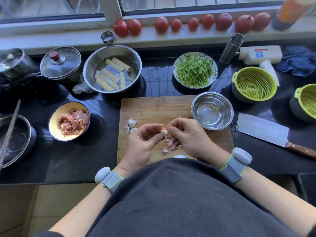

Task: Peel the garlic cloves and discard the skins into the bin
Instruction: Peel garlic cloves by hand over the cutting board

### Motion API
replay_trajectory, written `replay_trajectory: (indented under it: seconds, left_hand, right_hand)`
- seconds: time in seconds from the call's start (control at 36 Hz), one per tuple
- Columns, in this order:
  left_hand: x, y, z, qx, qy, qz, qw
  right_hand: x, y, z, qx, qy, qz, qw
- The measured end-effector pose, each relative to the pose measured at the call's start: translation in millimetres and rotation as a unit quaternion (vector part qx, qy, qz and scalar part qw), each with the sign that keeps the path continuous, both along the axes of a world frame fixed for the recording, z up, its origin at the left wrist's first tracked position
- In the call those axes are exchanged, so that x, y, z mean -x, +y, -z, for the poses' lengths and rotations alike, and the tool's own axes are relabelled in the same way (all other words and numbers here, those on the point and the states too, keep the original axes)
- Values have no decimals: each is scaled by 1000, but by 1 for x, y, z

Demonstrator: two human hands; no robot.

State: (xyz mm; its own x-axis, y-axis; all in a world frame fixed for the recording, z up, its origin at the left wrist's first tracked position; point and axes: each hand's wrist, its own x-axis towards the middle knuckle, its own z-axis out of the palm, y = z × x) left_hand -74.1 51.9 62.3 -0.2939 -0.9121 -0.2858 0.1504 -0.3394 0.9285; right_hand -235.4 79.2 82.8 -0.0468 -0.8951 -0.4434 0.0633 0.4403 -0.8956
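1. The dark desk (106, 151) is taking up most of the frame, with the wooden cutting board (153, 108) sitting at centre.
2. The left hand (142, 142) and right hand (188, 139) are meeting just above the board's lower half, both pinching the same garlic clove (164, 132) from either side.
3. A small steel bowl (212, 110) is sitting on the board's right corner, looks like one peeled clove inside.
4. The clove's looking mostly bare and pale. I'd guess it's light, firm and a bit slippery, so gripping the ends is safest. Can't really tell which way its long axis is running.
5. Papery skins (131, 124) are lying loose on the board, left of the hands. No bin in view.
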Motion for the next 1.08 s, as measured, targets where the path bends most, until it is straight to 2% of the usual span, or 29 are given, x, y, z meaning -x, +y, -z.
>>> replay_trajectory:
  seconds: [0.28,0.58,0.72,0.83,0.97,1.0,1.08]
  left_hand:
    - [-4,-3,1,-5,35,-1,999]
    - [-1,-1,-3,-13,49,5,999]
    - [-1,-3,-4,-2,23,-16,1000]
    - [0,-3,-5,5,-14,-2,1000]
    - [-1,-1,-4,29,-34,41,998]
    - [-2,0,-4,33,-35,49,998]
    - [-6,0,-7,32,-18,57,998]
  right_hand:
    - [2,5,-3,67,76,-2,995]
    - [3,4,3,58,-10,53,997]
    - [4,4,3,-21,-59,84,994]
    - [5,5,2,-58,-32,34,997]
    - [5,3,-2,-18,93,-75,993]
    - [6,3,-3,-17,85,-87,992]
    - [10,5,-4,-25,-10,-85,996]
